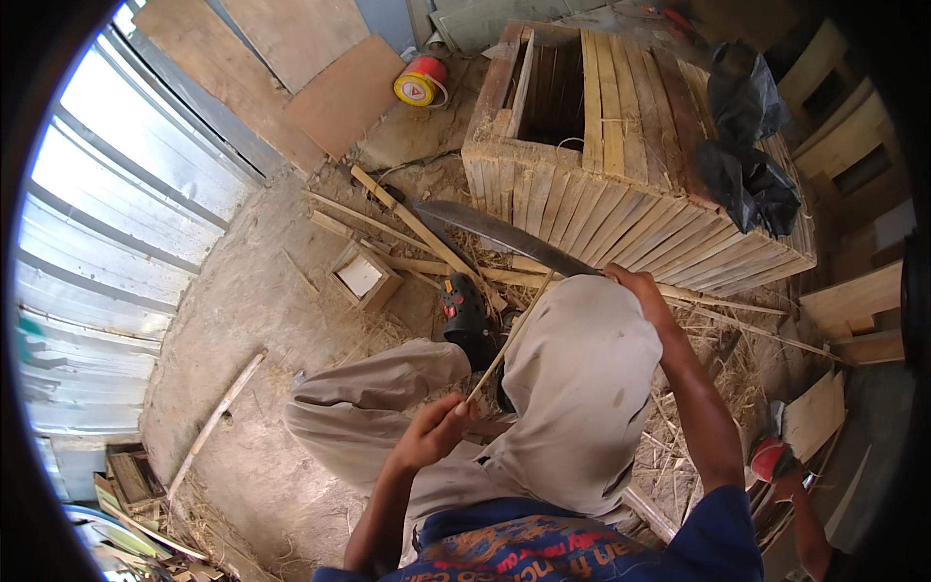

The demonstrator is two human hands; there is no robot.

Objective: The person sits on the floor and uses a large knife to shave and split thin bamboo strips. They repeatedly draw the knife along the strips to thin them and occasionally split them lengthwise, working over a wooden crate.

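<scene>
My left hand (436,433) is closed around the lower end of a thin bamboo strip (512,337). The strip slants up and to the right between my knees, its far end near the machete's blade. My right hand (635,282), beside my raised right knee, grips the machete (504,233). Its long dark blade points to the far left; the handle is mostly hidden by my hand and knee. Whether blade and strip touch, I cannot tell. A dark shoe (469,315) shows on the ground beyond my legs.
A wood-slatted crate (601,204) with an open top stands far right, black plastic bags (747,184) on it. Bamboo pieces, shavings and a small wooden box (366,277) lie on the dirt floor. A red bucket (421,81) stands at the back. A person's arm (807,519) shows lower right.
</scene>
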